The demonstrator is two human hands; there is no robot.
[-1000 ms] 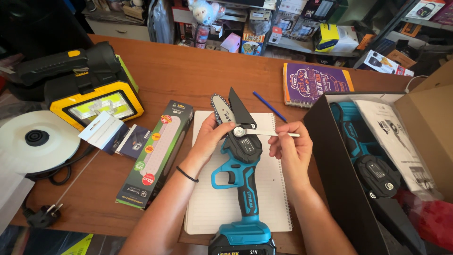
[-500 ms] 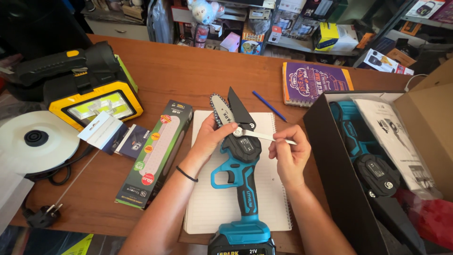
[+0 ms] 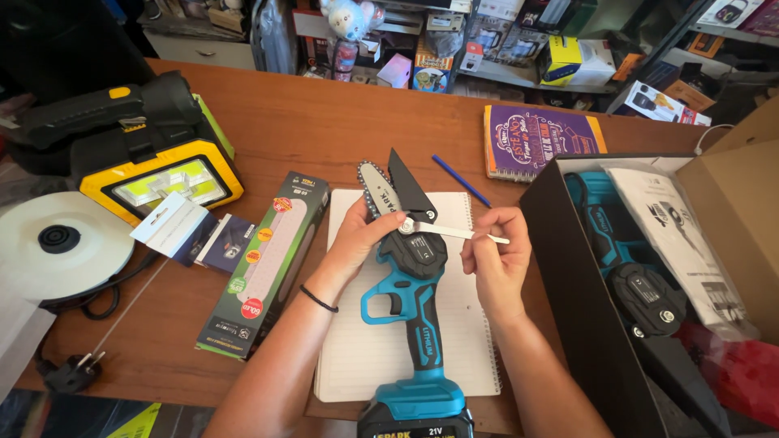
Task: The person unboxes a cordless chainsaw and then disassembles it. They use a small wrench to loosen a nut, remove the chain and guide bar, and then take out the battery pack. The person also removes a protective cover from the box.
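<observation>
Seen from the head camera, a blue and black mini chainsaw [image 3: 414,284] is laid on an open spiral notebook [image 3: 357,357], which rests on the brown wooden surface [image 3: 324,130]. The saw is placed with its chain bar pointing away from the person and its battery at the near edge. The left hand [image 3: 357,239] is closed around the black body of the saw, just below the chain bar. The right hand [image 3: 495,259] is closed on a thin flat metal wrench [image 3: 458,233], held between the fingertips; the far end of the wrench is set on the round nut at the side cover of the saw.

To the left of the notebook a long green and black package [image 3: 268,264] is lying, and further left a yellow and black work light [image 3: 162,182] is seen. A blue pencil [image 3: 460,180] lies beyond the notebook. At the right, an open black box [image 3: 568,268] holds a second saw of the same kind [image 3: 625,259].
</observation>
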